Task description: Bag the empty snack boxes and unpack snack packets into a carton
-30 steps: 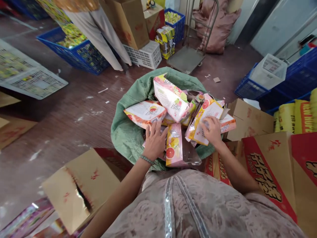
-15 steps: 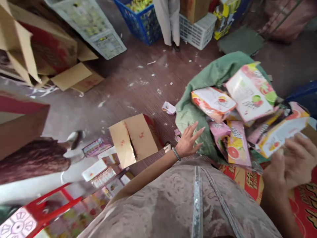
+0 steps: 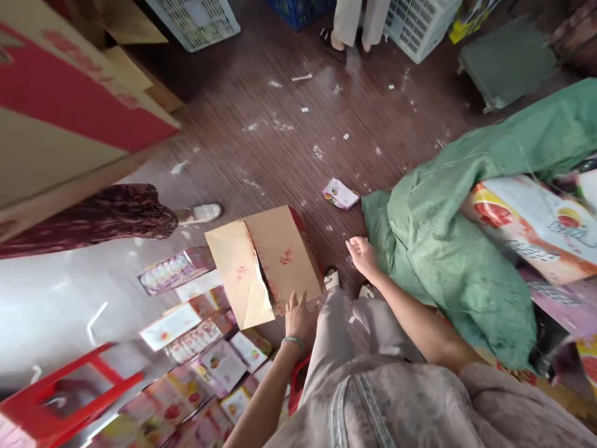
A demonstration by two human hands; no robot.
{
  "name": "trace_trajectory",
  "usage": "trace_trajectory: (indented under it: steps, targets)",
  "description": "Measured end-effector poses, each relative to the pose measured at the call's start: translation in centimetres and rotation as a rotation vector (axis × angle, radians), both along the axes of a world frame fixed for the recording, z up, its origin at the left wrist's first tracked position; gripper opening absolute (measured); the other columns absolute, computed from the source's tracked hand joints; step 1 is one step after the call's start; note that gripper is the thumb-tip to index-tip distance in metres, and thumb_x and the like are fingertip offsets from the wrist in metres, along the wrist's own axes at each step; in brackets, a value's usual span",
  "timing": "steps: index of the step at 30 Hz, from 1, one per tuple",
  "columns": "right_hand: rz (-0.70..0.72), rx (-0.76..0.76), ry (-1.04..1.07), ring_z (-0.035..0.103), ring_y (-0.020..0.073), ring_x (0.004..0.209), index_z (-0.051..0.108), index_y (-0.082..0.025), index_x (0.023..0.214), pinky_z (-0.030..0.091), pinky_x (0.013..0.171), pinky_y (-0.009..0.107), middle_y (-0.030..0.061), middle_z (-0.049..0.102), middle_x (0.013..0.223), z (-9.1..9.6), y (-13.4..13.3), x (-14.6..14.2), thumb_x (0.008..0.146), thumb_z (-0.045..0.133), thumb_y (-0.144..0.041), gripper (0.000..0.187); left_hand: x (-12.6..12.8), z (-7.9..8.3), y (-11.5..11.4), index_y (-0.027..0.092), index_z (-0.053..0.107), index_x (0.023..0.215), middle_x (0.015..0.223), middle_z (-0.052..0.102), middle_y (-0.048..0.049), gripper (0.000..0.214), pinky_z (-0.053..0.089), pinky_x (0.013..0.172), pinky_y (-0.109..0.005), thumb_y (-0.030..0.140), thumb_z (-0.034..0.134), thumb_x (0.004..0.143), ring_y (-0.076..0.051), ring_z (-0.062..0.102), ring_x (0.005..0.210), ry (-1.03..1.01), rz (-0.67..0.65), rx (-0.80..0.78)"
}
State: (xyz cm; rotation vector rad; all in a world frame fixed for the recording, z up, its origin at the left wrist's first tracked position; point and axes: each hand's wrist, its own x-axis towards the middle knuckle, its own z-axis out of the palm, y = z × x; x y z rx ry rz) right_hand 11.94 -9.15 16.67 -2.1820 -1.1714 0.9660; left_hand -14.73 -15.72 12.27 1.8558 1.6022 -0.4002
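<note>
Carton point(image 3: 291, 239) with torn top seen on floor point(image 3: 261, 158). Left hand point(image 3: 298, 318) held at carton's near right corner, fingers slightly spread; contact cannot be told. Right hand point(image 3: 362, 255) held beside left edge of green sack point(image 3: 433, 230), fingers drawn narrow; any grip cannot be told. Fruit-printed boxes point(image 3: 545, 218) held in sack. Small packet point(image 3: 341, 194) left on floor, off carton's far right corner.

A dark brown, finely lined floor point(image 3: 261, 158) is being littered by pale scraps point(image 3: 305, 110); toward nine o'clock it is being whitened by reflected light point(image 3: 37, 283). At eight o'clock, space is being taken up by a red stool point(image 3: 106, 368), at one by a slotted white crate point(image 3: 417, 30), at two by a flat grey-green platform point(image 3: 510, 62).
</note>
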Motion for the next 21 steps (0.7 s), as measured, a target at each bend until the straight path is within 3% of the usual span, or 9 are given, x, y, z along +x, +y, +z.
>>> trace_trajectory:
  steps: [3, 6, 10, 14, 17, 21]
  targets:
    - [0.032, -0.123, -0.072, 0.065, 0.0235, 0.104, 0.065, -0.017, 0.108, 0.048, 0.100, 0.037, 0.0127, 0.071, 0.115, -8.1, 2.4, -0.2, 0.097, 0.057, -0.037, 0.025, -1.1, -4.0, 0.6, 0.006, 0.053, 0.148, 0.160, 0.031, -0.0342, 0.068, 0.038, 0.113, -0.066, 0.045, 0.055, 0.093, -0.047, 0.031, 0.150, 0.016, 0.106, 0.151]
    - [0.036, -0.237, -0.152, 0.060, 0.0283, 0.115, 0.062, -0.007, 0.121, 0.045, 0.103, 0.040, 0.0212, 0.066, 0.125, -15.6, 4.2, 0.6, 0.098, 0.058, -0.041, 0.041, -1.1, -8.9, 3.6, 0.011, 0.048, 0.153, 0.166, 0.017, -0.0309, 0.073, 0.029, 0.117, -0.070, 0.051, 0.054, 0.094, -0.046, 0.018, 0.155, -0.037, 0.156, 0.281]
    - [0.064, -0.298, -0.257, 0.050, 0.0325, 0.131, 0.050, -0.002, 0.140, 0.037, 0.112, 0.044, 0.0260, 0.053, 0.143, -25.2, 7.2, 2.9, 0.096, 0.063, -0.048, 0.066, -0.4, -16.7, 8.4, 0.015, 0.044, 0.157, 0.168, 0.015, -0.0284, 0.075, 0.018, 0.119, -0.072, 0.054, 0.056, 0.094, -0.046, 0.010, 0.157, -0.054, 0.131, 0.286]
    - [0.143, -0.218, -0.425, 0.041, 0.0337, 0.141, 0.038, 0.006, 0.150, 0.031, 0.120, 0.045, 0.0305, 0.045, 0.150, -32.8, 12.4, 7.2, 0.097, 0.063, -0.042, 0.075, -0.1, -23.1, 9.8, 0.015, 0.040, 0.159, 0.169, 0.014, -0.0280, 0.083, 0.008, 0.118, -0.077, 0.061, 0.057, 0.092, -0.049, 0.009, 0.156, -0.048, 0.161, 0.327]
    - [0.168, -0.190, -0.505, 0.038, 0.0315, 0.145, 0.028, 0.008, 0.156, 0.029, 0.121, 0.041, 0.0311, 0.040, 0.153, -36.6, 17.5, 10.7, 0.100, 0.059, -0.032, 0.075, -0.5, -25.3, 8.9, 0.019, 0.036, 0.161, 0.171, 0.011, -0.0227, 0.088, 0.005, 0.120, -0.075, 0.066, 0.058, 0.090, -0.048, 0.008, 0.156, -0.064, 0.181, 0.446]
    - [0.173, -0.227, -0.500, 0.013, 0.0347, 0.158, 0.009, 0.008, 0.161, 0.011, 0.127, 0.047, 0.0307, 0.017, 0.165, -41.0, 22.8, 13.8, 0.101, 0.060, -0.033, 0.089, -1.4, -25.6, 8.0, 0.025, 0.025, 0.165, 0.174, 0.002, -0.0150, 0.095, 0.007, 0.122, -0.074, 0.067, 0.061, 0.087, -0.047, 0.005, 0.157, -0.045, 0.139, 0.480]
